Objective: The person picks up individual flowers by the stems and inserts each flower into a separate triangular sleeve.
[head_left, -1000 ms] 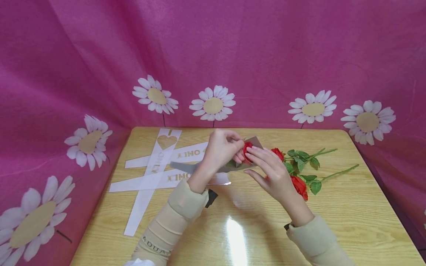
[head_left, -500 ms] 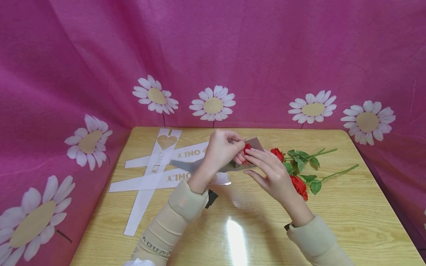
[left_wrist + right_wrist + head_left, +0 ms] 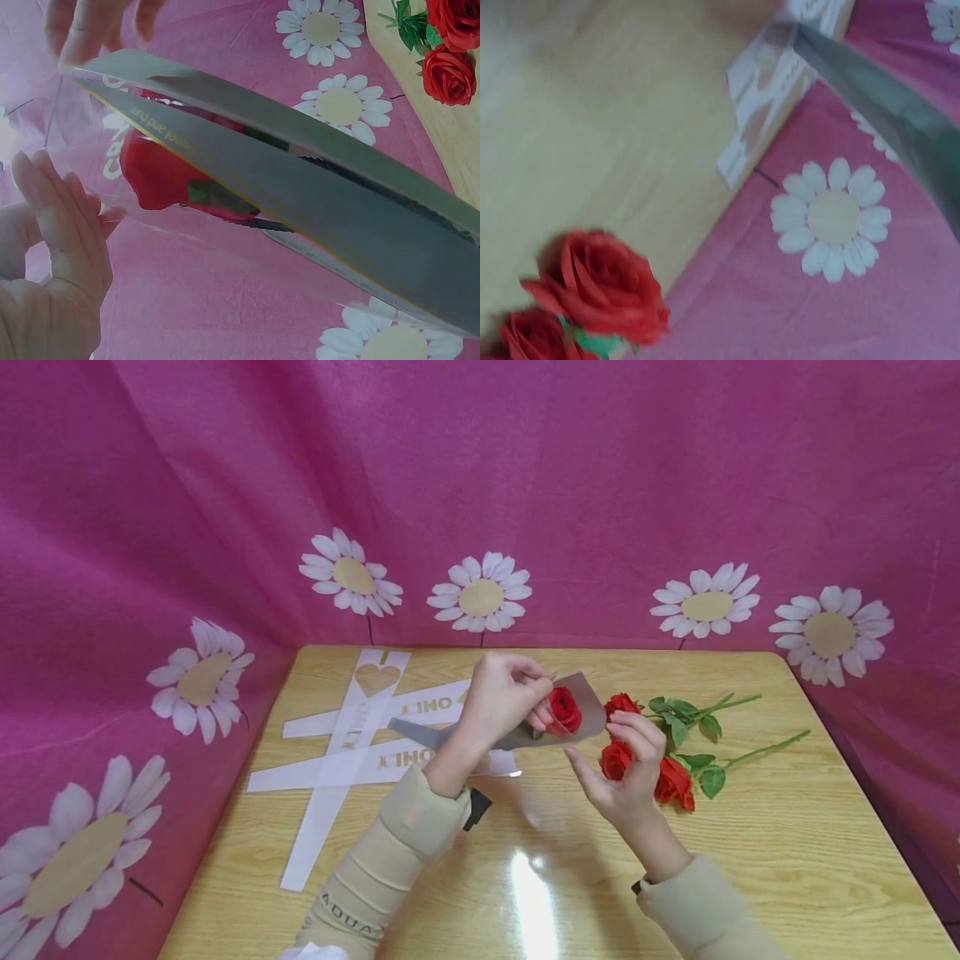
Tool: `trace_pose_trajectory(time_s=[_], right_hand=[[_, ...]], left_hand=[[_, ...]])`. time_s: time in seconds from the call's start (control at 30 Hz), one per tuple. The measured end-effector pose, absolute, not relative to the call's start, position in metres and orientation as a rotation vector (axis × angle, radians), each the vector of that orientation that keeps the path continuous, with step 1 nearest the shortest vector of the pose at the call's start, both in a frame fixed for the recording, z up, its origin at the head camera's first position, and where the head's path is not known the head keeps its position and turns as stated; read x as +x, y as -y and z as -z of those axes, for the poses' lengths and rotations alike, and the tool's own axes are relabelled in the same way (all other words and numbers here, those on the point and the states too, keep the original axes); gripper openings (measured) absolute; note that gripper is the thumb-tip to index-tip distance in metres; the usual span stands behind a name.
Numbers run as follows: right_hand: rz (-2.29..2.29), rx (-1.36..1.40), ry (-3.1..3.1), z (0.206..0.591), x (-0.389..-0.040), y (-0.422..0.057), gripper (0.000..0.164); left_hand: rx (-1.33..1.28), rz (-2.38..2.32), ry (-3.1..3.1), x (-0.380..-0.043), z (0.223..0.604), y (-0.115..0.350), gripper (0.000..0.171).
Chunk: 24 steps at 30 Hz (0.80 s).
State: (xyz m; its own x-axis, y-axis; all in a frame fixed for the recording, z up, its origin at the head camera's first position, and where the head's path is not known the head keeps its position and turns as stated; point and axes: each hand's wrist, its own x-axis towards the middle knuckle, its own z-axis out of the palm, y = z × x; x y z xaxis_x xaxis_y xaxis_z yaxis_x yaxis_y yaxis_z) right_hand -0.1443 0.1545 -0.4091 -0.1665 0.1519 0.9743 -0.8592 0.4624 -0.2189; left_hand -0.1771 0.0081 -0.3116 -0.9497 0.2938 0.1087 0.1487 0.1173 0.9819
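Observation:
My left hand pinches the far edge of a grey-and-clear flower sleeve. Inside this sleeve is a single red rose, its bloom at the wide mouth. The left wrist view shows my left hand at the film edge and the bloom through the clear side. On the near side, my right hand has its fingertips at the sleeve's right corner, the thumb held apart from the fingers. The sleeve's narrow end is partly hidden by my left forearm in the head view.
Several red roses with green stems lie right of my right hand. White tapered sleeves with gold lettering overlap at the table's left. Behind the wooden table hangs a pink curtain with daisies.
My right hand has drawn back from over the rose bloom to the sleeve's right corner, uncovering the bloom. My left hand keeps its place and its pinch.

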Motion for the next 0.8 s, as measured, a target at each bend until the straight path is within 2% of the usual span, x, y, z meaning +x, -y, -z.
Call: trace_pose_trajectory(time_s=[0.2, 0.37, 0.6, 0.8], right_hand=[[-1.274, 0.566, 1.261, 0.433, -0.135, -0.139, 0.046], [-1.406, 0.552, 1.470, 0.445, -0.123, -0.127, 0.039], [-1.435, 0.459, 1.696, 0.436, -0.112, -0.109, 0.013], [-1.343, 0.324, 1.760, 0.436, -0.114, -0.099, 0.017]], left_hand=[[0.430, -1.966, -2.253, -0.176, 0.313, -0.011, 0.012], [0.437, -1.969, -2.255, -0.176, 0.315, -0.013, 0.012], [0.457, -1.959, -2.233, -0.174, 0.319, -0.019, 0.012], [0.475, -1.936, -2.241, -0.172, 0.324, -0.025, 0.012]])
